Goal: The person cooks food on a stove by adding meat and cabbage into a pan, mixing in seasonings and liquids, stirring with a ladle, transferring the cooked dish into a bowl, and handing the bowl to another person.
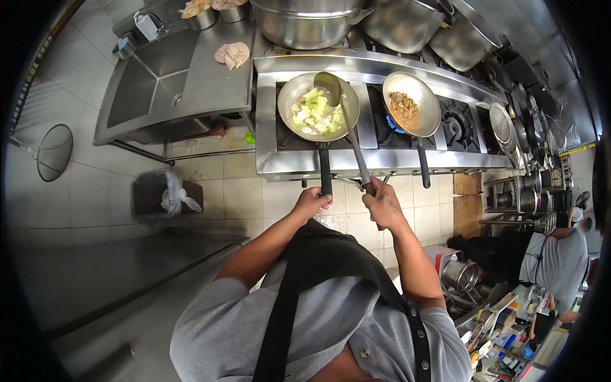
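My left hand [312,202] is closed round the black handle of a frying pan [287,119] on the left part of the stove. Pale green and whitish chopped food [316,113] lies in that pan. In my right hand [384,204] is the dark grip of a long ladle [354,141], whose bowl rests inside the pan at its upper right, over the food's edge. A second frying pan [428,102] with brown food [403,111] sits on the burner to the right, a blue flame showing under it. Neither hand touches its handle.
Large steel pots [307,25] line the back of the stove [305,159]. A steel sink [149,95] is at the left, with raw-looking pale meat [233,55] on its counter. Strainers [503,124] hang at the right. Another person [554,261] stands at far right.
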A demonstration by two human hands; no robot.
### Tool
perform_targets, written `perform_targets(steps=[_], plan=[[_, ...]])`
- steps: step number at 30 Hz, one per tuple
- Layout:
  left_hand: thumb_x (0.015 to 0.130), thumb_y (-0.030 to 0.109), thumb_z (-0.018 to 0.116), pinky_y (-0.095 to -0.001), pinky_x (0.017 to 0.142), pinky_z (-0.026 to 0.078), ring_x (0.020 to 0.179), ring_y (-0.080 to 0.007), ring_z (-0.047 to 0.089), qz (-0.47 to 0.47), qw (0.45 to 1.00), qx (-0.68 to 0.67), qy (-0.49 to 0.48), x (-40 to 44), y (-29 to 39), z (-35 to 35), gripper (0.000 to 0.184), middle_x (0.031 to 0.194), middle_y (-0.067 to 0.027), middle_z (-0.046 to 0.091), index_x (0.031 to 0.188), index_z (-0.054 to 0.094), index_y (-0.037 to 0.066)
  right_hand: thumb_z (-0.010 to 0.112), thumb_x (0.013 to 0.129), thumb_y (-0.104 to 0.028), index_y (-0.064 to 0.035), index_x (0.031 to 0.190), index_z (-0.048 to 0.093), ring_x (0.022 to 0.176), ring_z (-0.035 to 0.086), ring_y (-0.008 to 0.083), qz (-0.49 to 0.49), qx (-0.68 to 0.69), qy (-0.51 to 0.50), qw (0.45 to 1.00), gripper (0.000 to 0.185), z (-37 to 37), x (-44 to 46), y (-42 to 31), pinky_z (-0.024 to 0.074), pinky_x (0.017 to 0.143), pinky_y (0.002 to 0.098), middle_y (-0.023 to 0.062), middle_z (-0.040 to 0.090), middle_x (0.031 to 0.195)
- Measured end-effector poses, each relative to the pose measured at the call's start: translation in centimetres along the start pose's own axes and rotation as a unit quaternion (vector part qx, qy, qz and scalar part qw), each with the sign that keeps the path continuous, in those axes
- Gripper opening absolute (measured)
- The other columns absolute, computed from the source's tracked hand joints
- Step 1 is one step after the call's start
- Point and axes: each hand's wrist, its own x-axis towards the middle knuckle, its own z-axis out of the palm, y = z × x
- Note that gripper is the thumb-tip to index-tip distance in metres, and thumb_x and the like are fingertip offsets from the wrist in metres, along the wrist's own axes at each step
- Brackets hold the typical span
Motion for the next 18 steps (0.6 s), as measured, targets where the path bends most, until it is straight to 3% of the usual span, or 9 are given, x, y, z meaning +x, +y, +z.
perform_targets(steps=[1, 7, 10, 11, 12, 13, 16, 18], plan=[[0.088, 0.026, 0.060, -0.0238, 0.062, 0.046, 0.074, -0.0093, 0.059, 0.001, 1.000, 0.007, 0.000, 0.0, 0.0, -0.1, 0.022, 0.089, -0.0013, 0.065, 0.099, 0.059, 0.008, 0.053, 0.074, -0.008, 0.0047, 0.084, 0.050, 0.059, 0.054, 0.0310, -0.010, -0.037, 0.021, 0.999, 0.017, -0.1, 0.2, 0.1, 0.0427, 0.059, 0.0377, 0.0159, 0.050, 0.061], [0.088, 0.027, 0.061, -0.0241, 0.061, 0.046, 0.074, -0.0094, 0.059, 0.016, 1.000, 0.003, 0.001, 0.1, -0.5, -0.2, 0.022, 0.088, -0.0009, 0.064, 0.100, 0.060, 0.008, 0.054, 0.074, -0.009, 0.0061, 0.096, 0.054, 0.065, 0.058, 0.0316, -0.002, -0.164, 0.065, 0.984, 0.026, 1.1, 1.1, 1.4, 0.0446, 0.062, 0.0384, 0.0181, 0.056, 0.068], [0.088, 0.026, 0.061, -0.0244, 0.061, 0.046, 0.074, -0.0096, 0.059, 0.016, 1.000, -0.005, -0.003, 0.7, -1.3, -0.3, 0.023, 0.088, -0.0013, 0.064, 0.100, 0.060, 0.007, 0.054, 0.075, -0.010, 0.0056, 0.101, 0.054, 0.055, 0.058, 0.0273, 0.044, 0.010, -0.011, 0.999, 0.030, 2.4, 1.2, 2.3, 0.0452, 0.053, 0.0375, 0.0154, 0.057, 0.067], [0.088, 0.026, 0.061, -0.0247, 0.061, 0.047, 0.074, -0.0100, 0.059, 0.025, 1.000, 0.015, -0.009, 1.0, -1.6, -0.4, 0.023, 0.088, -0.0018, 0.064, 0.100, 0.060, 0.006, 0.051, 0.077, -0.005, 0.0018, 0.097, 0.054, 0.037, 0.042, 0.0127, 0.107, 0.172, -0.027, 0.979, 0.021, 3.1, 0.9, 2.0, 0.0366, 0.036, 0.0272, 0.0046, 0.051, 0.058], [0.086, 0.022, 0.063, -0.0209, 0.053, 0.044, 0.067, -0.0070, 0.057, 0.034, 0.999, -0.014, 0.011, 0.6, -1.3, -0.2, 0.021, 0.082, -0.0019, 0.064, 0.097, 0.060, 0.004, 0.049, 0.076, -0.003, 0.0015, 0.105, 0.053, 0.035, 0.041, 0.0109, 0.124, 0.326, -0.063, 0.935, 0.029, 3.7, 1.0, 2.1, 0.0338, 0.032, 0.0243, 0.0041, 0.051, 0.058], [0.086, 0.021, 0.063, -0.0212, 0.054, 0.044, 0.067, -0.0071, 0.057, 0.034, 0.999, -0.027, 0.005, 0.7, -1.5, -0.2, 0.022, 0.082, -0.0020, 0.063, 0.099, 0.060, 0.004, 0.047, 0.076, -0.002, 0.0013, 0.111, 0.051, 0.034, 0.040, 0.0104, 0.150, 0.431, -0.087, 0.886, 0.035, 3.1, 0.6, 0.8, 0.0314, 0.031, 0.0237, 0.0028, 0.048, 0.058], [0.087, 0.019, 0.062, -0.0218, 0.055, 0.045, 0.068, -0.0073, 0.057, 0.023, 0.998, -0.063, -0.011, 0.1, -1.3, 0.2, 0.025, 0.083, -0.0019, 0.063, 0.107, 0.058, 0.004, 0.052, 0.079, -0.011, -0.0041, 0.116, 0.051, 0.035, 0.036, 0.0067, 0.210, 0.547, -0.139, 0.799, 0.038, 2.5, 0.9, 1.5, 0.0265, 0.031, 0.0194, -0.0013, 0.047, 0.059], [0.087, 0.019, 0.062, -0.0230, 0.057, 0.045, 0.073, -0.0103, 0.059, 0.033, 0.994, -0.082, -0.064, 0.7, -1.3, 0.3, 0.029, 0.089, -0.0031, 0.063, 0.112, 0.056, 0.006, 0.052, 0.086, -0.031, -0.0082, 0.113, 0.055, 0.050, 0.052, 0.0105, 0.226, 0.504, -0.207, 0.807, 0.036, 3.2, 1.1, 2.8, 0.0371, 0.042, 0.0230, 0.0022, 0.059, 0.071]])
